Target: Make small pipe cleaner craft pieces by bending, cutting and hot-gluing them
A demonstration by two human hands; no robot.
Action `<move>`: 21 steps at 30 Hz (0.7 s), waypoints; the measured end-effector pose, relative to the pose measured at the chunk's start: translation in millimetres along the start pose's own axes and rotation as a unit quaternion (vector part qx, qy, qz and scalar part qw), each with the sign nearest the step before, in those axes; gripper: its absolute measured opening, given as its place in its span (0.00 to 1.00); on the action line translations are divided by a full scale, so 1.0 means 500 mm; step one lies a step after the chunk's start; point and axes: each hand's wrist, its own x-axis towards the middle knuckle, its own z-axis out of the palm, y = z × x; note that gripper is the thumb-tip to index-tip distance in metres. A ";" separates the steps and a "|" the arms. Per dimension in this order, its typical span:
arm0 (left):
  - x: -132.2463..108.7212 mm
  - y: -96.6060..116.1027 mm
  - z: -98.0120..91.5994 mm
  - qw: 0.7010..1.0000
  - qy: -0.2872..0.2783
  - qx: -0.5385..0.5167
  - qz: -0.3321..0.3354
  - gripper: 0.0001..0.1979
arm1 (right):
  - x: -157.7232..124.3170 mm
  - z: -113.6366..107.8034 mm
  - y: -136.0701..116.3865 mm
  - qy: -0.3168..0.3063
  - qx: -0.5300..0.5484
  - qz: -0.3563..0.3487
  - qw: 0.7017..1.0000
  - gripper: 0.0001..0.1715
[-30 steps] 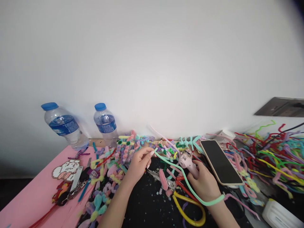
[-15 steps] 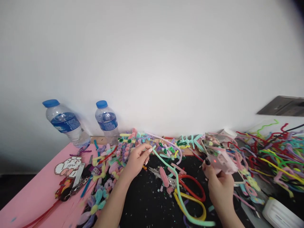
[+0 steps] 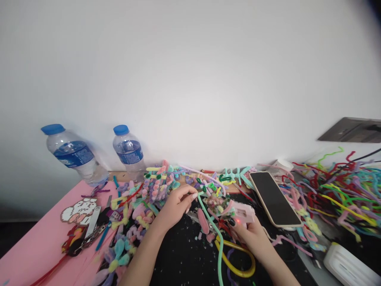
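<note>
My left hand (image 3: pixel 177 204) pinches the bent upper end of a mint-green pipe cleaner (image 3: pixel 219 238) between thumb and fingertips. The rest of the stem hangs down toward the bottom edge. Wrapped in my right hand (image 3: pixel 253 236) is a small pale pink handheld electric device (image 3: pixel 244 212) with a lit red light; its exact kind is unclear. Its blurred front end is close to the pipe cleaner; whether they touch I cannot tell. Below lie scissors with a yellow handle loop (image 3: pixel 236 272), partly covered. A pink fuzzy piece (image 3: pixel 203 221) rests over their blades.
A phone (image 3: pixel 276 198) lies at the right, near a tangle of coloured pipe cleaners (image 3: pixel 348 194). Two water bottles (image 3: pixel 73 155) stand against the wall. Fuzzy pieces (image 3: pixel 154 186) line the black mat (image 3: pixel 184 258). A white device (image 3: pixel 348 266) sits at lower right.
My right hand has brought the pink device leftward from over the phone to the pipe cleaner, uncovering the phone. My left hand keeps its pinch, and the view has shifted slightly.
</note>
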 end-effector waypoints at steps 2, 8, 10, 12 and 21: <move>-0.001 0.008 0.003 1.000 -0.011 0.009 -0.001 0.10 | 0.000 0.002 -0.014 -0.058 0.004 0.023 0.998 0.22; -0.002 0.015 0.011 1.000 -0.018 0.012 0.004 0.10 | 0.005 0.002 -0.032 -0.094 -0.010 0.017 0.995 0.23; -0.002 0.014 0.012 1.000 -0.018 0.010 0.004 0.10 | 0.005 0.002 -0.029 -0.094 -0.013 0.016 0.995 0.22; -0.003 0.014 0.013 1.000 -0.018 0.009 0.004 0.10 | 0.005 0.002 -0.027 -0.096 -0.015 0.006 0.995 0.21; 0.000 0.013 0.015 1.000 -0.020 0.006 0.000 0.10 | 0.006 0.003 -0.031 -0.086 -0.020 -0.011 0.996 0.18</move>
